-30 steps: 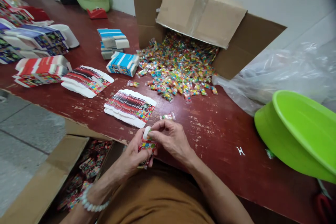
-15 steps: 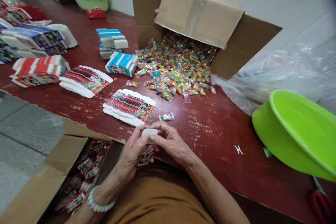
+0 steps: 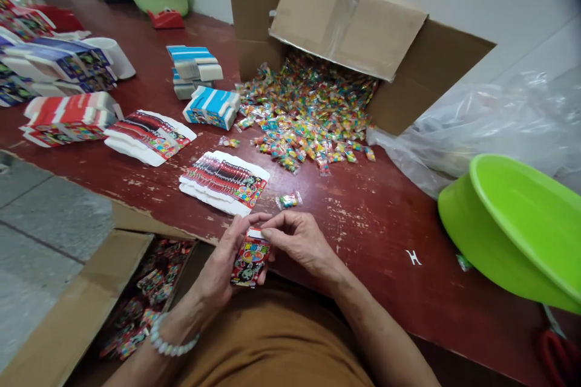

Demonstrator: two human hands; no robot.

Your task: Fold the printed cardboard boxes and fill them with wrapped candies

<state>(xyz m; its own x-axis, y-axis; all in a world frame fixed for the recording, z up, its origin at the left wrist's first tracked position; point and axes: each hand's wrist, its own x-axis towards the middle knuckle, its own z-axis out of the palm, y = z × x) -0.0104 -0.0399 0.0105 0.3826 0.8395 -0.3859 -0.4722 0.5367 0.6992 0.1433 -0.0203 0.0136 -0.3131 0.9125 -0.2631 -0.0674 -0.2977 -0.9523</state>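
My left hand is wrapped round a small red candy box with colourful printing, held upright at the table's front edge. At the box's top end, my right hand presses the white flap with its thumb and fingers. Just beyond the hands lies one wrapped candy. A fanned stack of flat red cartons rests to the left of that candy. The inside of the box is hidden.
A large cardboard box spills wrapped candies onto the red table. On the right stands a tilted green basin. More carton stacks sit left. Below the edge, an open carton contains small red packs.
The white flap that stood up at the box's top is now folded down. My right hand has shifted slightly right, and more of the printed front shows.
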